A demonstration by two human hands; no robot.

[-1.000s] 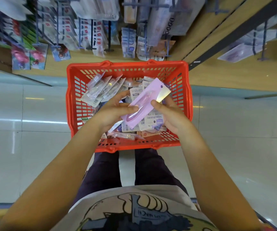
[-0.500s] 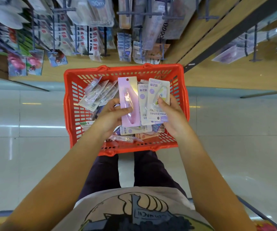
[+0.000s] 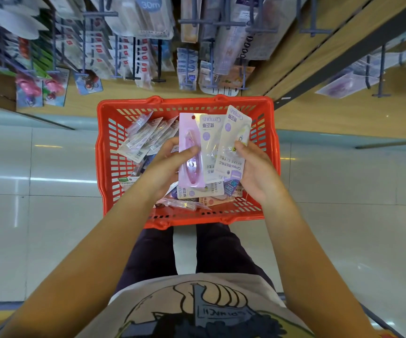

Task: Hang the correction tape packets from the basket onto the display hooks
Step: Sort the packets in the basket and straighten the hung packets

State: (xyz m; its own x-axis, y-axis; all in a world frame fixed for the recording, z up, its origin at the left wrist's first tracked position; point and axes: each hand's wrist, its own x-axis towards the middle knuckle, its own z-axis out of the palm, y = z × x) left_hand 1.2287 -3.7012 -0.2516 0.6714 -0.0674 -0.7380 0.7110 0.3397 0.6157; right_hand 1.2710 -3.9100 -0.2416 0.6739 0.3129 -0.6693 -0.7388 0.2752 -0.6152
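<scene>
Three packets are being held fanned over the red basket [image 3: 187,103]: left hand [image 3: 163,169] gripping pink packet [image 3: 189,152] and middle packet [image 3: 209,147], right hand [image 3: 255,172] pinching yellow-green packet [image 3: 236,132]; fan now lifted slightly higher than before.

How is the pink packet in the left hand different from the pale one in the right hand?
The pink packet, held by the left hand, has a plain pink card with a pink dispenser, while the pale packet, held by the right hand, is whitish with purple print and a yellowish dispenser. The pink one stands nearly straight; the pale one leans to the right. Both are flat carded packets held above the red basket.
</scene>
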